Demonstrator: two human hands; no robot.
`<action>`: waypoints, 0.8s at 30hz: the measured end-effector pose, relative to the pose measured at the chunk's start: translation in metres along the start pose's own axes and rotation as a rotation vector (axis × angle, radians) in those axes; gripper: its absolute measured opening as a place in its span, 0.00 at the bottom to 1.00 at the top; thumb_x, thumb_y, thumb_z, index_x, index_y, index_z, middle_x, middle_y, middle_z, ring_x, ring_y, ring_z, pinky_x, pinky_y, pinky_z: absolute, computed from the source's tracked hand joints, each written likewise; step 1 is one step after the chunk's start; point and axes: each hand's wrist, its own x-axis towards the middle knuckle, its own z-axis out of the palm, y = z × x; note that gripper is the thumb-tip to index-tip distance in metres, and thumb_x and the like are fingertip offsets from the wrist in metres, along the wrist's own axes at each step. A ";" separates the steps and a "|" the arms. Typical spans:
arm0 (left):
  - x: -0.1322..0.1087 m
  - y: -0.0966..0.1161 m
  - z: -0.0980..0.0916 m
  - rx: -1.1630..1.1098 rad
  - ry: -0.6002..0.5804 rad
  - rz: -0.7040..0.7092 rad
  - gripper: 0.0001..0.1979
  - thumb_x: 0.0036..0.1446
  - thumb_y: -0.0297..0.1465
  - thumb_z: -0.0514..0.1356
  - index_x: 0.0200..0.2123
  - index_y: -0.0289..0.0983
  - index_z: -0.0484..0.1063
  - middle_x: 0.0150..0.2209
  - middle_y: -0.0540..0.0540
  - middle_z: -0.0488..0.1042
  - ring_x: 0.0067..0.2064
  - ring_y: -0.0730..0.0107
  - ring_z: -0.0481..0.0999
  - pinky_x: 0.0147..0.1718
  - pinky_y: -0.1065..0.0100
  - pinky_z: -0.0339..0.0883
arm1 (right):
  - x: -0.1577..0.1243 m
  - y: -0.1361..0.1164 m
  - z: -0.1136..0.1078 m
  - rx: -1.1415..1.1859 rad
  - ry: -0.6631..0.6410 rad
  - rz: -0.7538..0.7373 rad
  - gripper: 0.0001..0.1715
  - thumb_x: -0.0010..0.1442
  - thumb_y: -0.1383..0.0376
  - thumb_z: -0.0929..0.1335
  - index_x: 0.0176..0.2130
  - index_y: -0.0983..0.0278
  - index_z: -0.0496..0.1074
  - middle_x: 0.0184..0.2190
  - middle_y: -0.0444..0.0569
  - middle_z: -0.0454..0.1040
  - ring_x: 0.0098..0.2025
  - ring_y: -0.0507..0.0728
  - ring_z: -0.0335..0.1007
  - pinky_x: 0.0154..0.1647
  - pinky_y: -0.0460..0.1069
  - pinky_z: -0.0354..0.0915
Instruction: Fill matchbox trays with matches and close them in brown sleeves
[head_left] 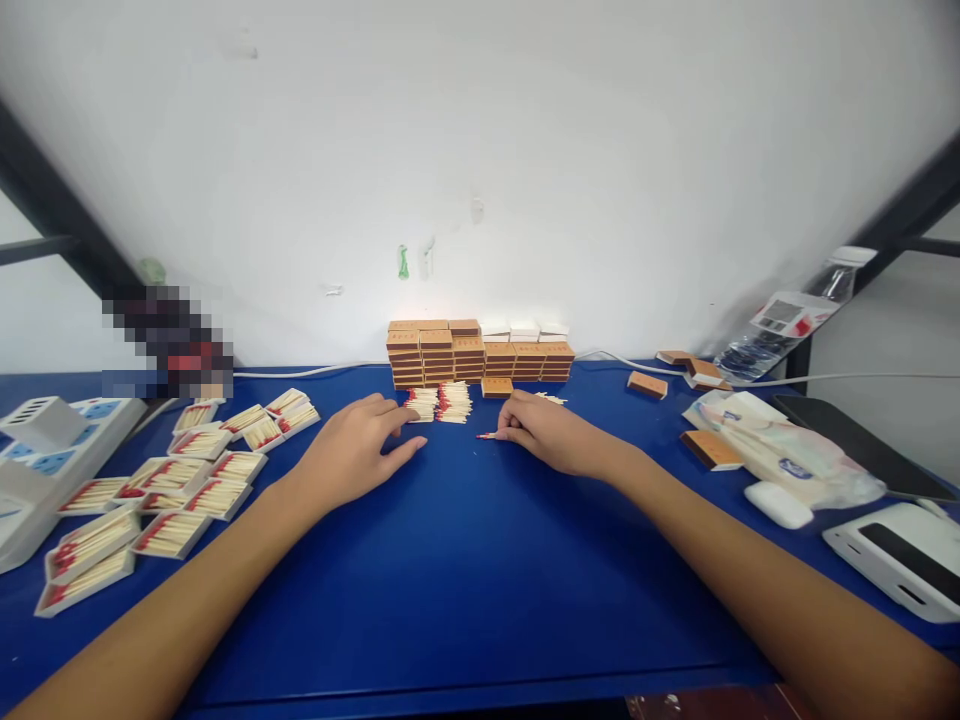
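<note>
My left hand (pixel 358 445) rests at the blue tabletop, thumb and index finger apart, its fingertips beside the left heap of loose matches (pixel 422 404). A second heap of matches (pixel 454 402) lies close to its right, red heads facing left. My right hand (pixel 544 432) is closed in a pinch low over the table, with red match heads (pixel 486 436) sticking out from its fingertips; how many it holds I cannot tell. Just behind that hand lies a single matchbox (pixel 496 387). More loose matches (pixel 551 398) show partly behind the right hand.
Stacked matchboxes (pixel 435 355) stand against the wall, with white trays (pixel 523 331) on the right part. Several match-filled trays (pixel 174 534) spread at left near a power strip (pixel 75 450). At right are matchboxes (pixel 709 450), a tissue pack (pixel 795 455), a bottle (pixel 795 315) and a white device (pixel 896 560).
</note>
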 end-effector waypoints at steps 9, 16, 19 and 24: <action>-0.001 0.014 0.003 -0.049 -0.068 0.056 0.13 0.71 0.39 0.59 0.48 0.39 0.78 0.37 0.44 0.79 0.42 0.58 0.77 0.41 0.59 0.71 | 0.027 0.039 -0.027 -0.113 0.500 0.017 0.05 0.68 0.64 0.68 0.40 0.62 0.74 0.39 0.51 0.73 0.37 0.58 0.70 0.39 0.52 0.64; -0.003 0.010 0.007 -0.059 -0.084 0.072 0.13 0.71 0.40 0.58 0.49 0.40 0.78 0.39 0.44 0.81 0.45 0.57 0.78 0.43 0.59 0.71 | 0.049 0.064 -0.051 -0.277 0.557 0.015 0.09 0.68 0.63 0.67 0.45 0.62 0.77 0.41 0.54 0.73 0.46 0.65 0.70 0.46 0.58 0.66; -0.003 0.009 0.007 -0.061 -0.083 0.070 0.13 0.72 0.40 0.58 0.50 0.40 0.78 0.40 0.44 0.80 0.45 0.57 0.79 0.43 0.59 0.71 | 0.065 0.074 -0.057 -0.348 0.531 0.037 0.11 0.68 0.64 0.67 0.47 0.61 0.79 0.42 0.56 0.72 0.49 0.67 0.68 0.49 0.60 0.66; -0.003 0.007 0.005 -0.055 -0.069 0.073 0.13 0.72 0.39 0.58 0.50 0.40 0.78 0.38 0.44 0.80 0.44 0.58 0.78 0.42 0.59 0.72 | 0.087 0.083 -0.068 -0.373 0.447 0.084 0.09 0.66 0.66 0.69 0.37 0.63 0.80 0.41 0.57 0.71 0.49 0.67 0.67 0.50 0.60 0.67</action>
